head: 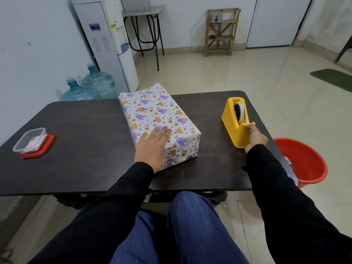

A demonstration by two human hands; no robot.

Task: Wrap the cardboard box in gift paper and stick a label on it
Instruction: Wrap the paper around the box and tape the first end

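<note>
– Two hands are in view; what is the left one doing?
– The left hand (152, 147) lies flat on the wrapped box (162, 119). Its fingers are straight and its palm presses the near end of the top. It grips nothing.
– Where does the box sit?
– At the middle of the dark table (85, 130), with its long axis running from about 11 o'clock to 5 o'clock. It is fully covered in gift paper (152, 109) printed with small elephants, bears and rainbows.
– And the right hand?
– The right hand (256, 137) is at 3 o'clock from the box, at the near end of the yellow tape dispenser (235, 128). Its fingers are curled and pinch at the cutter lip. Whether a tape end sits between them is too small to tell.
– Does the dispenser touch the box?
– No, bare table lies between them. The tape roll (240, 111) stands upright in its slot.
– Anything else on the table?
– At 9 o'clock, well apart from the box, a clear plastic container (30, 140) rests on a red lid (48, 146). Something pink and white lies inside.
– Off the table?
– A red basin (304, 162) stands on the floor at 4 o'clock, just past the table's right edge. Two blue water jugs (99, 82) stand at 11 o'clock, beside a white water dispenser (106, 44).
</note>
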